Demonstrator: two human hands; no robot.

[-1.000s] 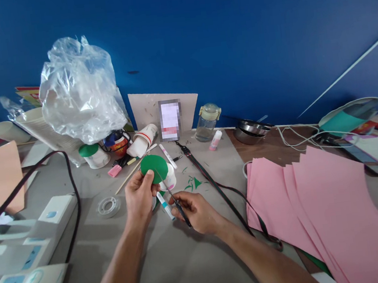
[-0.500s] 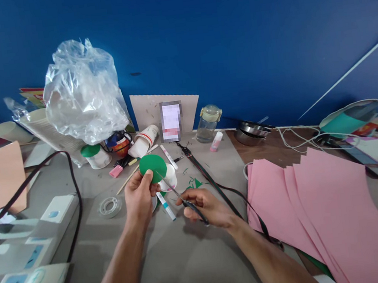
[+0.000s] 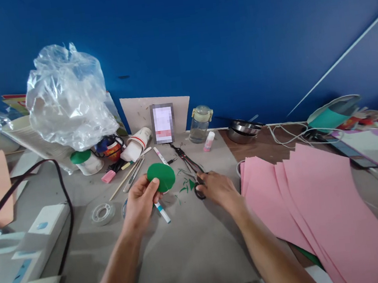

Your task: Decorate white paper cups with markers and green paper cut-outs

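Right hand (image 3: 218, 188) withdrew one scissors pair (image 3: 197, 192), grip unclear; left (image 3: 141, 198) pinches one green disc (image 3: 162, 177).

Scissors (image 3: 196, 189) partly hidden, phone screen (image 3: 163, 121) pixelated

The green disc (image 3: 162, 174) is a thin, flat, plain piece that looks like paper, nearly round, with a slightly uneven edge. Pinched at its lower left by the left hand (image 3: 141, 201), the thumb on its face, it is raised above the table (image 3: 185, 252) and tilted so that its broad side shows. The scissors (image 3: 197, 193) have black handles with a rounded loop and slim metal blades pointing away to the left. They lie low by the tabletop, handles partly hidden under the right hand (image 3: 218, 189).
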